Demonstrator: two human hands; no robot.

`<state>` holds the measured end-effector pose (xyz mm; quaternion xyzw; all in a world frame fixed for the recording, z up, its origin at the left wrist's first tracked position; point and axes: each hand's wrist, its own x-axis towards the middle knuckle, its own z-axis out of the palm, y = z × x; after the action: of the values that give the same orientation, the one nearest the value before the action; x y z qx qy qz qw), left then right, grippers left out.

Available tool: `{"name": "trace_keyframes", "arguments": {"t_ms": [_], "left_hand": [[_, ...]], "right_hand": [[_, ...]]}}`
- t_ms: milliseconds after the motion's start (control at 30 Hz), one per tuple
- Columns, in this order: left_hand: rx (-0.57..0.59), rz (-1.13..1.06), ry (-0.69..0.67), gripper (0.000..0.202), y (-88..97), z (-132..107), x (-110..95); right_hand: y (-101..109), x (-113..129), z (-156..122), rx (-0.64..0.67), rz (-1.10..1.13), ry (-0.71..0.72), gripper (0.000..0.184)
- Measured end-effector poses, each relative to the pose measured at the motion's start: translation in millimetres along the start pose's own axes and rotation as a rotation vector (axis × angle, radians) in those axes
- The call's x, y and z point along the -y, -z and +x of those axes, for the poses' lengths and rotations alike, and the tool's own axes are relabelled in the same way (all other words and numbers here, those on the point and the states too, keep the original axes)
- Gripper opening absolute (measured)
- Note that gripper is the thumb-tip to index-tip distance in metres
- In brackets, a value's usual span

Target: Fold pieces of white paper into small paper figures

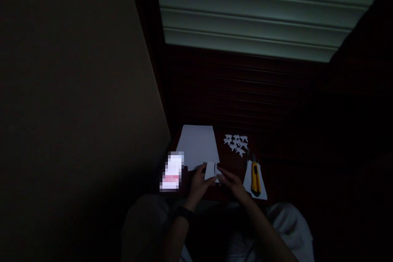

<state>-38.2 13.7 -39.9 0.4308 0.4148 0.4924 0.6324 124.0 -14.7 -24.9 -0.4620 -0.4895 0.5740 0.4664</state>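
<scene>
Between my two hands is a small piece of white paper [210, 170], partly folded over at its right side. My left hand [199, 182] pinches its left and lower edge, with a dark band on the wrist. The fingers of my right hand [232, 182] close on its right edge. Just behind lies a larger stack of white sheets [199, 143]. Several small folded paper pieces [236, 142] are grouped at the back right of the table. Dim light hides the finer creases.
A yellow utility knife [255, 179] rests on white paper slips [263, 190] at the right. On the left a lit, blurred-out screen [172, 172] stands near the table's edge. A plain wall [92, 69] rises at the left, slatted panels [245, 12] ahead.
</scene>
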Motion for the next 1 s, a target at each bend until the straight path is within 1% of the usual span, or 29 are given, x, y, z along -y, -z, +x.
{"name": "trace_keyframes", "arguments": {"t_ms": [67,133,233,300,500,767,867,1000], "left_hand": [[-0.021,-0.003,0.004,0.068,0.4,0.2,-1.0],[-0.033,-0.001,-0.01,0.067,0.4,0.1,-1.8],[-0.049,0.009,-0.033,0.066,-0.1,-0.3,-2.7],[-0.058,0.014,-0.033,0.065,-0.5,-0.4,-2.8],[-0.039,-0.016,-0.033,0.06,-0.2,0.2,-1.2],[-0.064,-0.016,-0.008,0.059,-2.6,-1.2,-4.7],[-0.072,0.003,0.019,0.053,-3.5,-1.1,-5.7],[-0.077,0.042,0.01,0.043,-3.5,0.8,-3.1]], "right_hand": [[3.7,-3.4,2.1,-0.048,0.09,-0.057,0.052],[8.2,-8.2,4.2,-0.074,0.131,-0.139,0.05],[12.9,-12.6,5.5,-0.043,0.122,-0.204,0.044],[13.6,-12.1,5.0,-0.033,0.123,-0.211,0.042],[12.4,-10.1,4.8,-0.056,0.139,-0.237,0.039],[11.9,-12.3,4.6,-0.048,0.151,-0.247,0.038],[11.2,-13.6,5.1,-0.071,0.154,-0.249,0.037],[12.2,-18.0,6.2,-0.071,0.153,-0.245,0.038]]}}
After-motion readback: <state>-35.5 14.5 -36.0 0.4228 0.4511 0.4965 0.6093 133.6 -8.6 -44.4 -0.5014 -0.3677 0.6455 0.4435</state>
